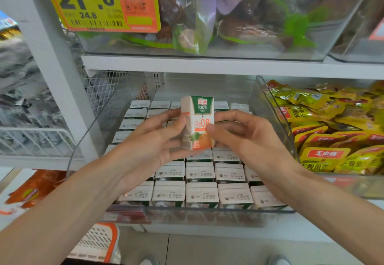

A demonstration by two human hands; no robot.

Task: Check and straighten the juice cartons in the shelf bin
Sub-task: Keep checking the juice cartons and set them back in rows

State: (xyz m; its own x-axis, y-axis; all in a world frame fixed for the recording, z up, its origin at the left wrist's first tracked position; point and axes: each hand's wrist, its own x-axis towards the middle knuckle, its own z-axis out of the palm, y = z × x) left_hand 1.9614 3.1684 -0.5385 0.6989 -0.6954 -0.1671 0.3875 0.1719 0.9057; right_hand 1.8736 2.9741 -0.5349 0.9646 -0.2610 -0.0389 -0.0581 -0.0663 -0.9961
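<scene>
At frame centre, one juice carton is held upright above the clear shelf bin, pinched between the left hand and right hand. Packed cartons lie below. A loosened pinch could drop it, disturbing the rows.

Free room lies between the packed cartons and the upper shelf. A clear bin wall closes the right side; the raised carton, in left hand and right hand, fills the middle.
</scene>
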